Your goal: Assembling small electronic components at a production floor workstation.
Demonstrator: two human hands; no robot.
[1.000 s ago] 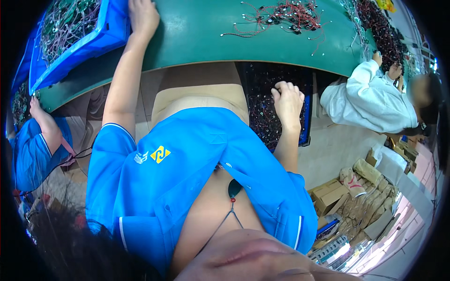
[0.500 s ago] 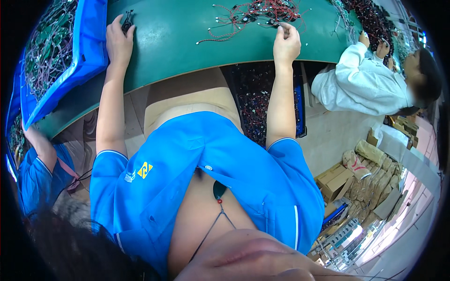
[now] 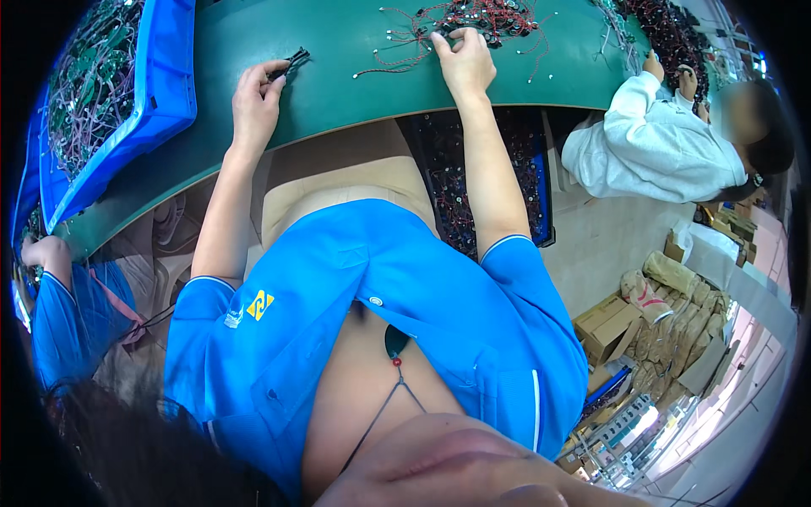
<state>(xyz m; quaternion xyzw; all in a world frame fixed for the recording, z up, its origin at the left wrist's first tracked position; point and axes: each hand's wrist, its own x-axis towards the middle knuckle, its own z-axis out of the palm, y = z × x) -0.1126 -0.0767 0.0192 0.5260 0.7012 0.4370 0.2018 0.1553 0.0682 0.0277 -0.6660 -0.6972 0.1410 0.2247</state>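
Observation:
My left hand point(image 3: 256, 106) is closed over the green table point(image 3: 355, 93), pinching a small black tool-like object point(image 3: 292, 64) between thumb and fingers. Its two thin ends point away to the right; its exact kind is too small to make out. At the near-left edge of a loose pile of red-and-black twisted wires with small black round parts point(image 3: 498, 19), my right hand point(image 3: 469, 68) reaches in. Its thumb and forefinger are apart, and nothing shows between them. Stray wire ends with white connectors lie beside that hand.
A blue bin point(image 3: 173, 93) full of tangled wires stands at the left. Below the table edge is a container of dark wired parts point(image 3: 443, 186). A co-worker in a grey top point(image 3: 650, 152) handles wires at the right; another person's arm point(image 3: 55, 262) shows at far left.
My left hand has moved right and nearer with the black object, away from the blue bin. My right hand has shifted left along the wire pile, and its thumb and forefinger have spread.

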